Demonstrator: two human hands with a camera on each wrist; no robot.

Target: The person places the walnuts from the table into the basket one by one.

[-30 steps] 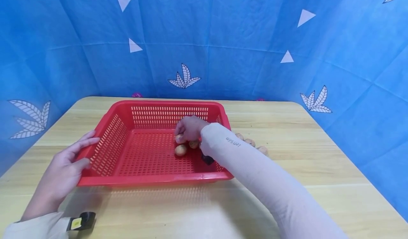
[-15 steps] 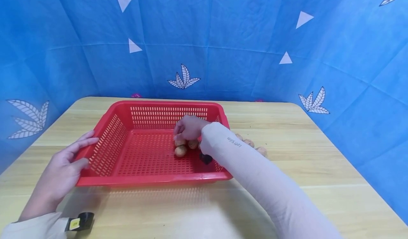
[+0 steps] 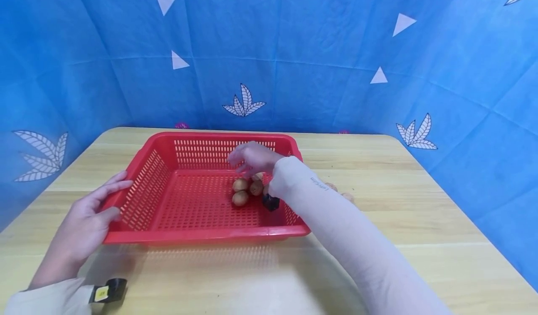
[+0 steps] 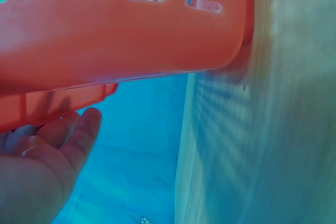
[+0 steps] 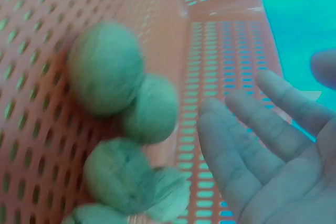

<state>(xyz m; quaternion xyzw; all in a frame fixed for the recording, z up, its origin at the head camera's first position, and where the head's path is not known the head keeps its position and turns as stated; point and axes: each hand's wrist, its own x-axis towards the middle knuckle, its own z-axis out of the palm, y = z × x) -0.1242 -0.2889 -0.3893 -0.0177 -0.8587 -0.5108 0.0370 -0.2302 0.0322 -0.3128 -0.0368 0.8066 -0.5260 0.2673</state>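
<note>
A red plastic basket (image 3: 197,233) with slotted walls stands on the table. My left hand (image 3: 86,221) holds its left rim near the front corner; in the left wrist view that hand (image 4: 47,156) is at the rim's edge. Several round tan walnuts (image 3: 240,198) lie grouped on the basket floor, toward the right side. My right hand (image 3: 254,158) is above them inside the basket, its fingers (image 5: 273,129) spread and holding nothing. The right wrist view shows the walnuts (image 5: 105,69) close together beside the hand, some touching.
More walnuts (image 3: 347,197) lie on the wooden table (image 3: 403,203) right of the basket, partly hidden by the right sleeve (image 3: 344,231). A blue patterned cloth (image 3: 311,39) hangs behind the table. Black wrist cameras (image 3: 115,289) sit on both wrists.
My right hand has let go of a walnut, which now rests with the others in the basket. The hand has risen and its fingers have opened. The left hand stays on the rim.
</note>
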